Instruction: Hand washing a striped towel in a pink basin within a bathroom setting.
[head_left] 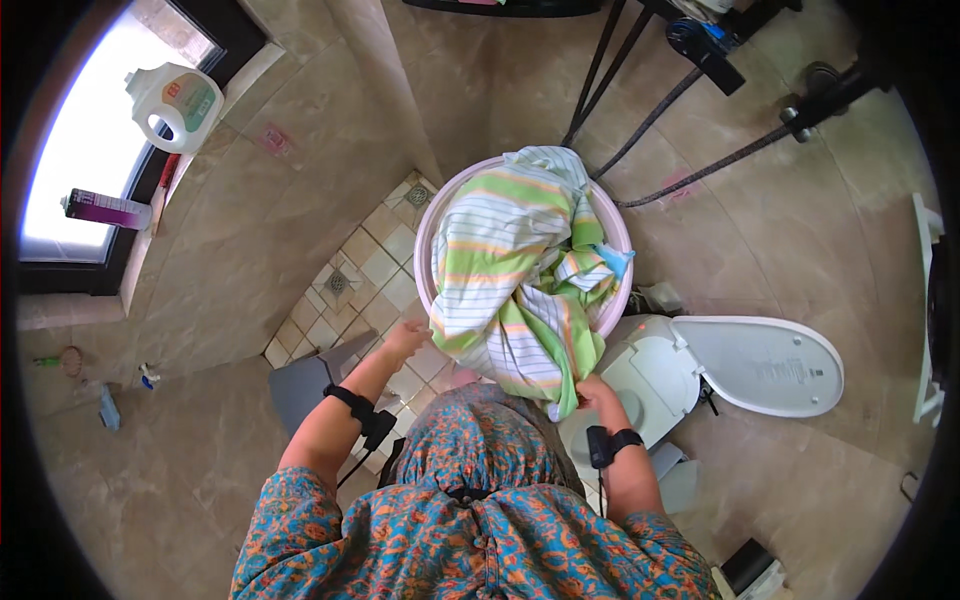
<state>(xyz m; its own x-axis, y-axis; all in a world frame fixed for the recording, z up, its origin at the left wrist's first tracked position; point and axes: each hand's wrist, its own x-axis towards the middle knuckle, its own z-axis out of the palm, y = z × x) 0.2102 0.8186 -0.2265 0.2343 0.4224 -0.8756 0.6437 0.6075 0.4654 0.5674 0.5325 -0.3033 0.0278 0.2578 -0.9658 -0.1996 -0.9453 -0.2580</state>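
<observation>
Grasping an edge of the striped cloth (490,250), the person's right hand (591,390) sits at the heap's five o'clock; the left hand (405,340) is at its eight-o'clock edge, and I cannot tell whether it grips. The cloth lies heaped in a pale pink tub (423,248). Beside that, at four o'clock, stands a white toilet (660,380); farther, at ten, a white jug (178,105) perches by the window (75,130).
</observation>
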